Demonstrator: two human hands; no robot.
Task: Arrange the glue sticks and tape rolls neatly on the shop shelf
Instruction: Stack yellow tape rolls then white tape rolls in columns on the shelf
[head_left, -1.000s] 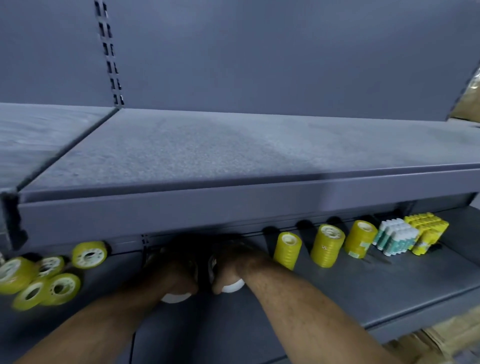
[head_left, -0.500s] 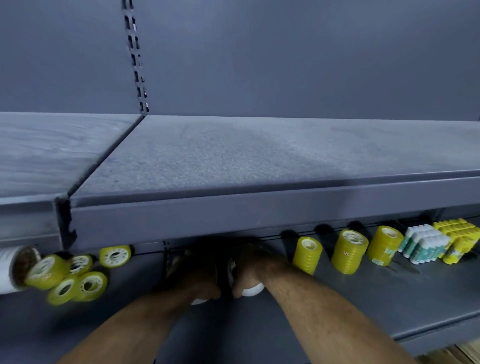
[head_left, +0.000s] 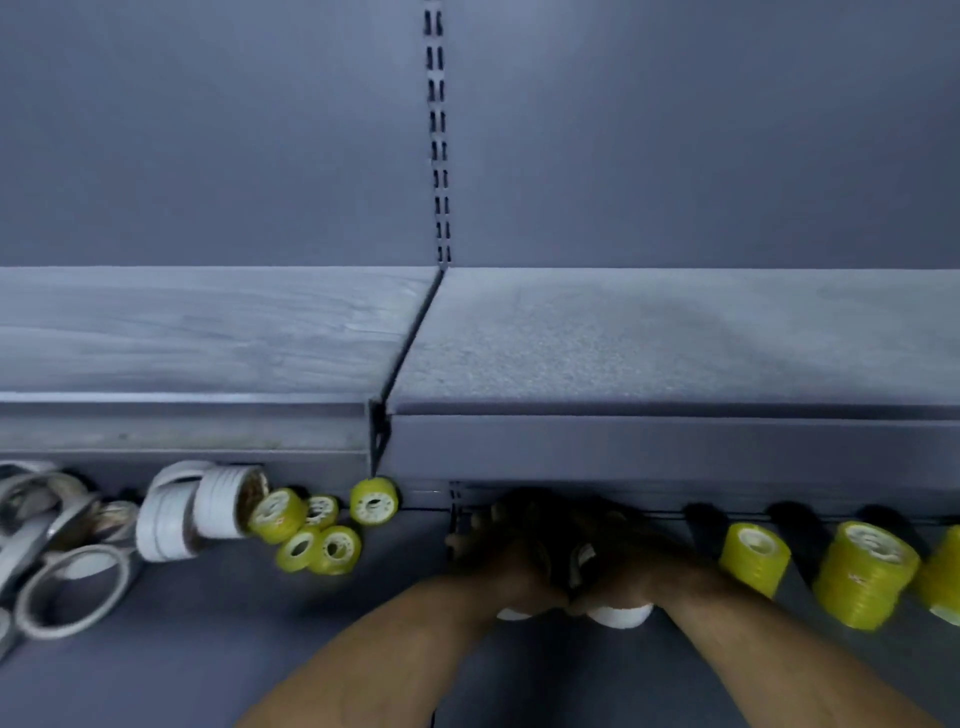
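Observation:
On the lower grey shelf (head_left: 218, 665), my left hand (head_left: 511, 558) and my right hand (head_left: 618, 566) sit side by side under the upper shelf's front lip, each wrapped over a white tape roll. Only the bottom rims show: the left white roll (head_left: 514, 615) and the right white roll (head_left: 621, 616). Stacks of yellow tape rolls stand to the right, the nearest stack (head_left: 756, 558) and a taller stack (head_left: 865, 574). Loose yellow rolls (head_left: 317, 535) lie scattered to the left.
Larger white tape rolls (head_left: 200, 509) and thin grey-white rings (head_left: 72, 592) are piled at the far left of the lower shelf. The upper shelf (head_left: 649, 338) overhangs and hides the back of the lower one. A slotted upright (head_left: 438, 135) runs up the back wall.
The view has swung left: the yellow stacks slid toward the right edge, the glue sticks left the frame, and the white rolls at left came into sight. Both hands stay on the white rolls.

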